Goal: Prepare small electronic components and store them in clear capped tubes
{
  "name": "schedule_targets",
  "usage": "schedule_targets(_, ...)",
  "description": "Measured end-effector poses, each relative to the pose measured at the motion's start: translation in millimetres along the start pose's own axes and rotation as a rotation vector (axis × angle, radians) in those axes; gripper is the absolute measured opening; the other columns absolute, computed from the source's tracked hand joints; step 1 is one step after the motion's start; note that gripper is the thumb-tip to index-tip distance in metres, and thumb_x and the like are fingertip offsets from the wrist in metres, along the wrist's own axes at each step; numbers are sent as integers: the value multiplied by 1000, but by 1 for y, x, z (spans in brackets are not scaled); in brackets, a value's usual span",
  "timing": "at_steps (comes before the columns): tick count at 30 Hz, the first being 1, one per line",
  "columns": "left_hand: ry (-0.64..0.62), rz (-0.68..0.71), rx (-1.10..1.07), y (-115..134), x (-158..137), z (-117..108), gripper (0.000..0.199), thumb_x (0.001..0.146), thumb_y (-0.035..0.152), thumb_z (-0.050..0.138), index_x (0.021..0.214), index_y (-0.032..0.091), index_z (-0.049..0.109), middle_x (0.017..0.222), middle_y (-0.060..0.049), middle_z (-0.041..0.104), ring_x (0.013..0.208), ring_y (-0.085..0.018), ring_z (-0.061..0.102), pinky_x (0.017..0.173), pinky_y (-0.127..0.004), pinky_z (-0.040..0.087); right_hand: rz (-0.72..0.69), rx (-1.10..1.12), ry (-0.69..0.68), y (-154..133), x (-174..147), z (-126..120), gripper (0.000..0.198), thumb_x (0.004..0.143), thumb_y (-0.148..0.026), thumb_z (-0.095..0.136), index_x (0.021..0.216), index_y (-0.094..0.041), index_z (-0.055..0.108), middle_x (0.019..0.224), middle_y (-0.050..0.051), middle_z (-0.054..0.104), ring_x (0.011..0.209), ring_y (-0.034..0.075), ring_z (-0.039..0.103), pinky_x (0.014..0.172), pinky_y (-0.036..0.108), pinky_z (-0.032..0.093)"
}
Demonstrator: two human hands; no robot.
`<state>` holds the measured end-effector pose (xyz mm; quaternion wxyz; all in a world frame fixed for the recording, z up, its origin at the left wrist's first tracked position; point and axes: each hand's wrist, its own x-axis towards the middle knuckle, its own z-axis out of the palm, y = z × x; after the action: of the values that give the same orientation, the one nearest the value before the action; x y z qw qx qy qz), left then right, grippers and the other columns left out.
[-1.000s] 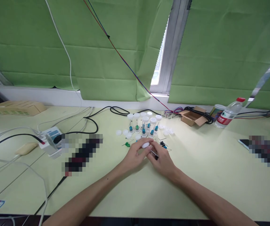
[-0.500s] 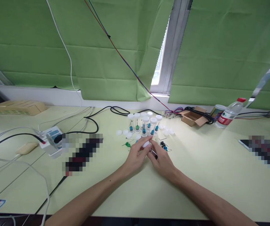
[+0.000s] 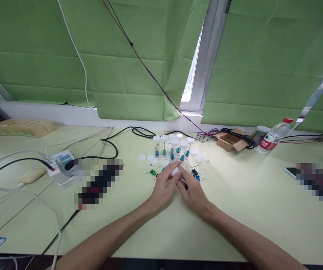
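Observation:
Close together near the middle of the table, both my hands are closed around one small clear capped tube (image 3: 183,182). My left hand (image 3: 162,189) pinches its white cap (image 3: 175,171). The clear body, with something dark inside, lies in the fingers of my right hand (image 3: 195,194). Just beyond stand several clear tubes with white caps (image 3: 183,144), holding blue or green pieces with thin metal pins. A green piece (image 3: 153,172) lies left of my hands, and blue and black pieces (image 3: 196,175) lie to the right. My fingers hide part of the held tube.
Loose white caps (image 3: 142,158) lie beside the standing tubes. Farther right are an opened cardboard box (image 3: 231,141), a water bottle (image 3: 272,137) and a phone (image 3: 291,171). A power strip (image 3: 62,165) with cables lies left. Black cable (image 3: 135,129) runs along the back.
Almost nothing differs. Both hands keep their hold on the capped tube, and the view has shifted very slightly.

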<state>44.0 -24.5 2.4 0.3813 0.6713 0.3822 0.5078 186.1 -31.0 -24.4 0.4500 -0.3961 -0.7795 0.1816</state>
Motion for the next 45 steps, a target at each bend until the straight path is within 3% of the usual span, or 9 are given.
schedule_targets(14, -43, -20, -60, 5, 3, 1, 36, 91, 37, 54, 123, 22, 60, 127, -9, 60, 107, -22, 60, 90, -33, 49, 8, 66, 106, -9, 1, 6, 44, 94, -15, 41, 138, -19, 41, 107, 10, 65, 92, 21, 64, 78, 34, 53)
schedule_targets(21, -45, 18, -47, 4, 5, 0, 35, 92, 37, 53, 122, 22, 61, 123, -9, 62, 103, -21, 61, 88, -32, 50, 21, 95, 140, -16, 3, 8, 24, 93, -15, 41, 113, -18, 55, 93, 8, 63, 81, 20, 60, 72, 32, 50)
schedule_targets(32, -29, -1, -30, 3, 4, 2, 37, 93, 36, 50, 125, 22, 59, 120, -9, 63, 101, -21, 61, 87, -32, 50, 31, 49, 173, -18, 4, 9, 16, 93, -16, 41, 100, -19, 55, 82, 3, 60, 65, 15, 53, 61, 27, 44)
schedule_targets(45, -8, -33, -102, 5, 5, 4, 34, 92, 36, 52, 120, 21, 61, 119, -7, 63, 96, -19, 61, 82, -28, 49, 28, 74, 205, -20, 4, 12, 19, 94, -16, 41, 104, -18, 56, 86, 5, 61, 70, 17, 56, 64, 29, 45)
